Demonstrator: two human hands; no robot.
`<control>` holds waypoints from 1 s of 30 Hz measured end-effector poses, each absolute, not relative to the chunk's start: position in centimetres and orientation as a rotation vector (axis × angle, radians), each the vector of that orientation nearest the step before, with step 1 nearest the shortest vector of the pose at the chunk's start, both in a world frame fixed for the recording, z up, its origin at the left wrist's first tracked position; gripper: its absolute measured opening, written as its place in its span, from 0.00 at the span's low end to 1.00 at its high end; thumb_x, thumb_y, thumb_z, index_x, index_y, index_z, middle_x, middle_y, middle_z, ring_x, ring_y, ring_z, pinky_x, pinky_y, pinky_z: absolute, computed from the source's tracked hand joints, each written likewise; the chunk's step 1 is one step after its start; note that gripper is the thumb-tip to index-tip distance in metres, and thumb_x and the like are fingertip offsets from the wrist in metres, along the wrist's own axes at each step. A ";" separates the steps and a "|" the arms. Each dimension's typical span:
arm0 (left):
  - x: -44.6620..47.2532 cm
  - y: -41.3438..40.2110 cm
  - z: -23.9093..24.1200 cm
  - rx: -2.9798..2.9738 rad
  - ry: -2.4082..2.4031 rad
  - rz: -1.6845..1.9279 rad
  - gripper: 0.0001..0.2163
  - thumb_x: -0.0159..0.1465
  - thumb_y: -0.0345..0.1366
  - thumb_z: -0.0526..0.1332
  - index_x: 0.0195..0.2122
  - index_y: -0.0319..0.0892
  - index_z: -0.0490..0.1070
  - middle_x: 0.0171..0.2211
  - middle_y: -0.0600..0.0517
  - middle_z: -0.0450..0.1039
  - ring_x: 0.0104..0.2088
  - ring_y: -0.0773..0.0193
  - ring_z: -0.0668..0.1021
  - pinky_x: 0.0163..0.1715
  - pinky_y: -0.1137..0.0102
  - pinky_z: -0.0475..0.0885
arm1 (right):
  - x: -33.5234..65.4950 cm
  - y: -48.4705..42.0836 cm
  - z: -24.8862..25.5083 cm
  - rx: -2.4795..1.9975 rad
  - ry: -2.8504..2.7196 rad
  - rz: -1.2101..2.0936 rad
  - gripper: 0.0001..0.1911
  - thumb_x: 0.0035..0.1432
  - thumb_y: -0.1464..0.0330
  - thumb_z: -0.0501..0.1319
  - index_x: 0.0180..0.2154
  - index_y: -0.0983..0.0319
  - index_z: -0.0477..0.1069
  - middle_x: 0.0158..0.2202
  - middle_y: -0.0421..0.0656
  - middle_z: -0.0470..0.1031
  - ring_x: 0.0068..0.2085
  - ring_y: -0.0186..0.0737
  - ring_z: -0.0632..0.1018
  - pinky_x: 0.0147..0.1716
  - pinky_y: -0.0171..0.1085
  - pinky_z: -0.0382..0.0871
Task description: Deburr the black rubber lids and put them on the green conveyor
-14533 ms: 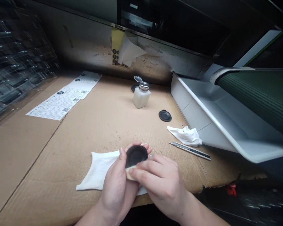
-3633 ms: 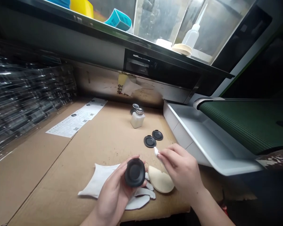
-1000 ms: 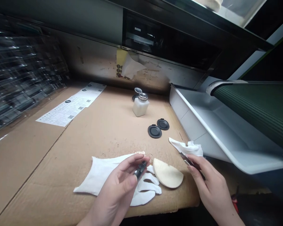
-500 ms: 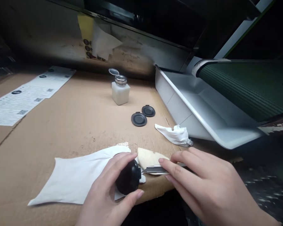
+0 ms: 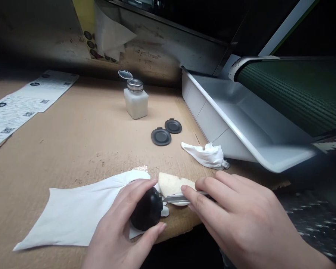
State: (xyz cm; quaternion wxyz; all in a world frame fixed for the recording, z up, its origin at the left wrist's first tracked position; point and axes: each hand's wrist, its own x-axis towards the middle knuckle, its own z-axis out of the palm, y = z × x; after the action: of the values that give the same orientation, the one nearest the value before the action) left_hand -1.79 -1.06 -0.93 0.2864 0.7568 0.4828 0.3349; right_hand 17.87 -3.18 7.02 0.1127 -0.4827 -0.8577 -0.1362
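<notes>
Between the thumb and fingers of my left hand [image 5: 120,224] is a round, glossy black cap [image 5: 146,210] with a small tab on its right side. My right hand [image 5: 240,213] grips a utility knife [image 5: 177,198], its blade pointing left with the tip at the tab; whether it touches cannot be made out. Behind the blade lies a cream-coloured pad [image 5: 169,183], partly covered by my right fingers. A white cloth [image 5: 72,213] spreads flat under and left of my left hand.
Two dark round lids [image 5: 161,136] lie further back, near a square bottle [image 5: 136,104] with its metal flip top raised. A crumpled white cloth [image 5: 207,155] lies beside the large grey tray [image 5: 221,112]. Printed label sheets [image 5: 25,106] are at left; a green conveyor belt [image 5: 291,93] is at right.
The camera view has shifted, so the bench things appear slightly further left and higher. Both hands keep their hold, and the blade tip stays at the cap's tab.
</notes>
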 end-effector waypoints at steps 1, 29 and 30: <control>-1.8 -1.1 -1.0 2.020 1.292 0.896 0.24 0.55 0.38 0.60 0.52 0.61 0.58 0.51 0.60 0.68 0.50 0.64 0.72 0.51 0.67 0.68 | 17.9 -3.2 7.0 -1.418 -2.517 -0.398 0.11 0.55 0.75 0.53 0.37 0.65 0.73 0.24 0.39 0.65 0.25 0.34 0.62 0.24 0.38 0.50; -1.7 -1.2 -0.8 1.701 1.277 0.869 0.20 0.55 0.37 0.62 0.48 0.61 0.62 0.51 0.59 0.67 0.52 0.61 0.71 0.53 0.65 0.66 | 19.6 -3.1 6.3 -1.590 -2.380 -0.002 0.09 0.60 0.72 0.52 0.39 0.60 0.71 0.30 0.40 0.70 0.29 0.33 0.69 0.28 0.32 0.59; -1.7 -1.2 -0.8 1.710 1.275 0.879 0.20 0.55 0.37 0.62 0.48 0.61 0.62 0.51 0.59 0.67 0.51 0.61 0.71 0.53 0.65 0.66 | 19.5 -3.2 6.2 -1.560 -2.405 -0.042 0.09 0.60 0.73 0.53 0.38 0.60 0.71 0.29 0.40 0.70 0.29 0.33 0.68 0.27 0.33 0.58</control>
State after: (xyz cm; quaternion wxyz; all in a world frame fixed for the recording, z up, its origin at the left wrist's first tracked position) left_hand -1.72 -1.21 -0.78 0.4053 0.6777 0.5052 0.3483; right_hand 19.52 -3.20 6.19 0.1370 -0.5390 -0.8309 -0.0147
